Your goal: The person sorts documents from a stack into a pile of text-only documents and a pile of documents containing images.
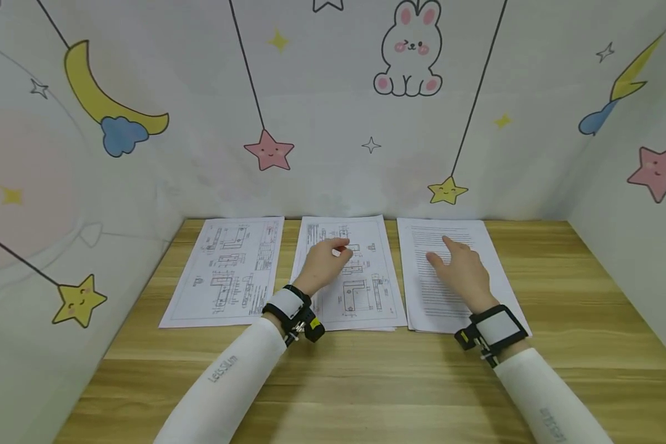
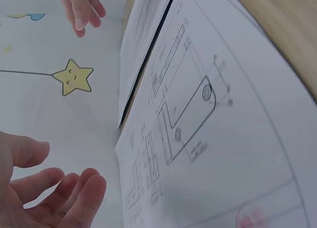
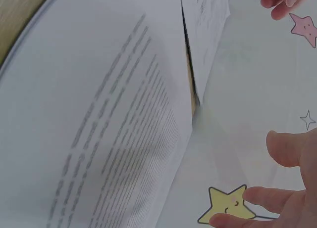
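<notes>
three papers lie side by side on the desk (image 1: pixel 560 290). the left hand (image 1: pixel 324 262) hovers loose-fingered above the drawing (image 1: pixel 346 271), the right hand (image 1: pixel 460 268) spread over the text sheet (image 1: pixel 449 271), as if comparing.

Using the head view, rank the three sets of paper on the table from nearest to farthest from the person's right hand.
1. Text pages: on the right, directly beneath the right hand.
2. Middle drawing sheets: centre of the table, beside the text pages, with the left hand over them.
3. Left drawing sheet: farthest, on the left side of the table.
</notes>
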### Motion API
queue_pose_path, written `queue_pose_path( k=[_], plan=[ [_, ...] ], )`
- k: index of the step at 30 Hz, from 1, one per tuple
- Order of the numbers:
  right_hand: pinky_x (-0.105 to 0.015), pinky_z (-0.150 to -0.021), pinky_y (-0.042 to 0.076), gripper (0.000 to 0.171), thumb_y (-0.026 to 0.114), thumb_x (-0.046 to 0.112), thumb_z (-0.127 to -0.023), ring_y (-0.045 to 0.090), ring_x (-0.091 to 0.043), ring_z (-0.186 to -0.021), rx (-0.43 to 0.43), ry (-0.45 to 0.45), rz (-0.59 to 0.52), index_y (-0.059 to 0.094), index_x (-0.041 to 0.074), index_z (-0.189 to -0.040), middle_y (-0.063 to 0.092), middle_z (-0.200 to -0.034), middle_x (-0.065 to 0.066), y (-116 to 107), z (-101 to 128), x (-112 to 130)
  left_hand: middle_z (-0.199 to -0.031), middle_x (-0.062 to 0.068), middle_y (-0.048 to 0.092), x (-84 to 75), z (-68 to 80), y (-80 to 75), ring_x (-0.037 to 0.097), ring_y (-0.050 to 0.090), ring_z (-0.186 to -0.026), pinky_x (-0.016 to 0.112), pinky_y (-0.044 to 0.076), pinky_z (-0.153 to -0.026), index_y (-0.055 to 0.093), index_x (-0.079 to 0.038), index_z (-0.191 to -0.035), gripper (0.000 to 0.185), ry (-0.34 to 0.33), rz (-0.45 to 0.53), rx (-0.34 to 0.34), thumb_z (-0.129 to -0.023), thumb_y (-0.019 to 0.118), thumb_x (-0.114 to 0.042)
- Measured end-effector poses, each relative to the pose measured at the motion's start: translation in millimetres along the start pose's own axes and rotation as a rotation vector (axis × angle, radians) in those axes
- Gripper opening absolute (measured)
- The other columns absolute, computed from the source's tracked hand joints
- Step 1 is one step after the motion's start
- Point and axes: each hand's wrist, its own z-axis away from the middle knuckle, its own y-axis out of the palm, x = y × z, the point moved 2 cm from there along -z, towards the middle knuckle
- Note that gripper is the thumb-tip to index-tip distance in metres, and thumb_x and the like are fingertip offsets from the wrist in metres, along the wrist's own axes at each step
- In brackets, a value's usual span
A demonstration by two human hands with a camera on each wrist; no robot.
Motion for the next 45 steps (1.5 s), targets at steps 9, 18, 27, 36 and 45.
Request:
queue_pose_path(
  k=[9, 18, 27, 36, 45],
  plan=[
    [-0.066, -0.105, 0.04, 0.074, 0.054, 0.05, -0.098, 0.042, -0.052, -0.136, 0.023, -0.103, -0.082, 0.037, 0.001, -0.151, 0.042, -0.148, -0.035, 18, 9, 37, -0.131, 0.01, 0.063, 26.4, 13.5, -41.6, 0.024, 0.064, -0.102, 0.029, 0.049, -0.074, 0.054, -0.011, -0.142, 0.047, -0.047, -0.063, -0.023, -0.1, 0.052, -0.033],
    [-0.063, -0.105, 0.043, 0.079, 0.056, 0.056, -0.094, 0.045, -0.048, -0.137, 0.057, -0.192, -0.095, 0.041, 0.001, -0.149, 0.046, -0.148, -0.03, 46, 15, 79, -0.135, 0.017, 0.061, 57.3, 28.6, -86.9, 0.031, 0.065, -0.108, 0.039, 0.053, -0.081, 0.052, -0.009, -0.143, 0.051, -0.082, -0.233, -0.086, -0.1, 0.051, -0.037],
    [-0.065, -0.102, 0.044, 0.082, 0.055, 0.064, -0.091, 0.039, -0.045, -0.143, 0.11, -0.214, -0.083, 0.041, 0.011, -0.151, 0.041, -0.154, -0.025, 64, 22, 108, -0.137, 0.021, 0.059, 83.0, 41.5, -122.2, 0.036, 0.063, -0.112, 0.045, 0.052, -0.085, 0.05, -0.006, -0.144, 0.051, -0.132, -0.284, -0.105, -0.101, 0.05, -0.036],
    [-0.063, -0.104, 0.043, 0.083, 0.054, 0.068, -0.09, 0.04, -0.043, -0.143, 0.126, -0.249, -0.106, 0.042, 0.014, -0.151, 0.042, -0.153, -0.025, 78, 29, 131, -0.136, 0.026, 0.058, 122.4, 49.3, -146.0, 0.042, 0.061, -0.115, 0.049, 0.05, -0.087, 0.049, -0.002, -0.143, 0.055, -0.212, -0.382, -0.091, -0.101, 0.048, -0.038],
    [-0.065, -0.108, 0.039, 0.081, 0.056, 0.066, -0.09, 0.037, -0.044, -0.144, 0.154, -0.271, -0.17, 0.043, 0.013, -0.15, 0.041, -0.154, -0.024, 88, 39, 146, -0.14, 0.035, 0.049, 155.9, 59.4, -172.7, 0.049, 0.053, -0.123, 0.056, 0.049, -0.092, 0.042, 0.009, -0.143, 0.066, -0.339, -0.421, -0.009, -0.102, 0.044, -0.043]
  ],
)
